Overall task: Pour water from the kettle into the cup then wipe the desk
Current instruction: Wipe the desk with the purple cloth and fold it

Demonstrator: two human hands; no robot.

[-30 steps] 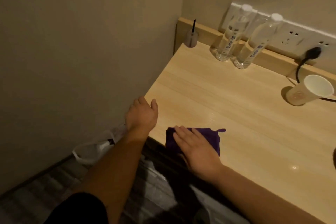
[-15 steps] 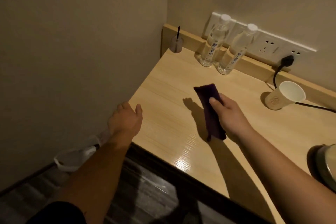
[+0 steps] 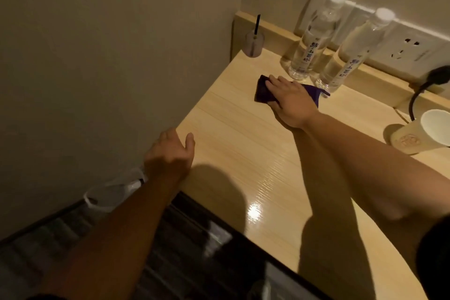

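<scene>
A dark purple cloth point(image 3: 261, 92) lies flat on the light wooden desk point(image 3: 243, 148), near its far left corner. My right hand point(image 3: 288, 102) presses down on the cloth with the fingers spread flat over it. My left hand point(image 3: 171, 153) rests on the desk's left front corner, fingers loosely apart and holding nothing. A white paper cup point(image 3: 423, 132) stands at the right edge of the view. The kettle is out of view.
Two clear water bottles point(image 3: 310, 41) point(image 3: 350, 56) stand against the back ledge, right behind the cloth. A small holder with a black stick point(image 3: 254, 42) sits in the corner. A wall socket strip point(image 3: 404, 48) holds a black plug point(image 3: 437, 75) and cord.
My right hand has carried the cloth from the near edge of the desk up to the far left corner and laid it flat there. My left hand has stayed at the corner.
</scene>
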